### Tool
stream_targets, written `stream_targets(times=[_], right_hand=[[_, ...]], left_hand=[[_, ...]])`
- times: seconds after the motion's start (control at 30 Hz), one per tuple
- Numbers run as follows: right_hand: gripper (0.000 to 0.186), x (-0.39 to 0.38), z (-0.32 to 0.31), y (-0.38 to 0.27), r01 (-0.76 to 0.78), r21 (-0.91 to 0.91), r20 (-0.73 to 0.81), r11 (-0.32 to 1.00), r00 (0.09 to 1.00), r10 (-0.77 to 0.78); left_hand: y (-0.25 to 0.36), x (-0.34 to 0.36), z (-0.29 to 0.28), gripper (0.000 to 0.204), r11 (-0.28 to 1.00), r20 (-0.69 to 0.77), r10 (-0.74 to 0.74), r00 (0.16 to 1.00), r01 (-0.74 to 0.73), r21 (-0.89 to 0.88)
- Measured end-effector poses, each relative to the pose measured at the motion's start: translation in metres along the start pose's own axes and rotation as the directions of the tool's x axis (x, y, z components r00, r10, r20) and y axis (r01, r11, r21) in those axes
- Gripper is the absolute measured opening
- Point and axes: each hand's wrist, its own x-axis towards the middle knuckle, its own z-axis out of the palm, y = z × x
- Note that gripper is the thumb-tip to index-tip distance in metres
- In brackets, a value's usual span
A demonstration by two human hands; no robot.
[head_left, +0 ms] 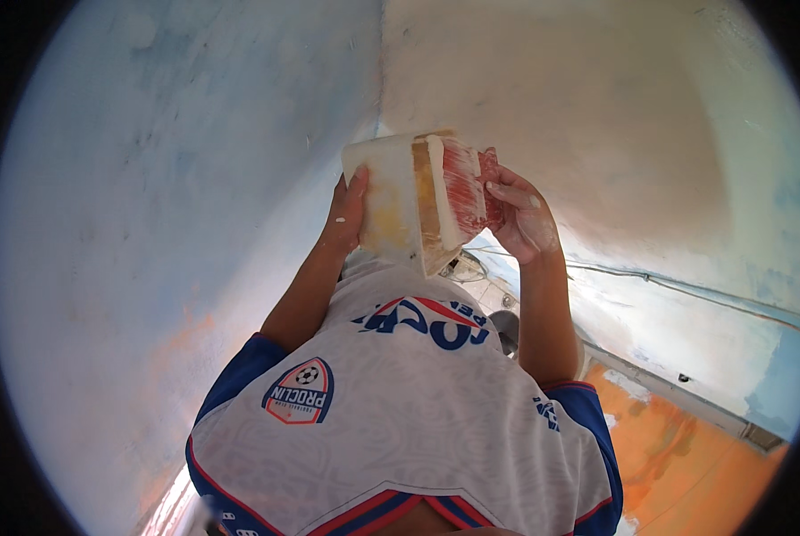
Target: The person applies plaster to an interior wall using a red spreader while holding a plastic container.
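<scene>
In front of my chest I hold a wide whitish board (384, 183) with yellow stains and a brown strip along its right side. My left hand (353, 213) grips its left side, with the thumb lying on the face. My right hand (525, 221) is closed on the handle of a red putty spreader (462, 183), whose face is smeared with white. A thick line of white paste (439, 183) lies where the spreader meets the board's right edge. White smears mark my right fingers and palm.
Pale blue wall (176, 170) rises on my left and meets a beige, patchy wall (543, 89) in a corner ahead. A cable (645, 277) runs along the right wall. An orange painted surface (677, 456) with white patches shows at the lower right.
</scene>
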Motion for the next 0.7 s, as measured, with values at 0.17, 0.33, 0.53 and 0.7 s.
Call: stream_targets(times=[0.17, 0.33, 0.53, 0.7], right_hand=[[0.031, -0.016, 0.007, 0.011, 0.221, -0.103, -0.121, 0.97, 0.965, -0.232], [0.027, -0.038, 0.046, 0.02, 0.415, -0.331, -0.254, 0.848, 0.826, -0.504], [0.029, -0.04, 0.053, 0.039, 0.62, -0.486, -0.148, 0.616, 0.636, -0.757], [0.022, -0.04, 0.068, 0.021, 0.773, -0.504, 0.205, 0.385, 0.54, -0.816]], left_hand=[[0.01, -0.006, 0.005, 0.071, 0.94, 0.134, -0.13, 0.982, 0.165, -0.3], [0.016, -0.001, -0.007, 0.08, 0.937, 0.188, -0.085, 0.978, 0.143, -0.318], [0.037, 0.0, -0.019, 0.068, 0.849, 0.425, -0.208, 0.881, 0.378, -0.368], [0.068, 0.0, -0.017, 0.063, 0.789, 0.568, -0.29, 0.771, 0.528, -0.314]])
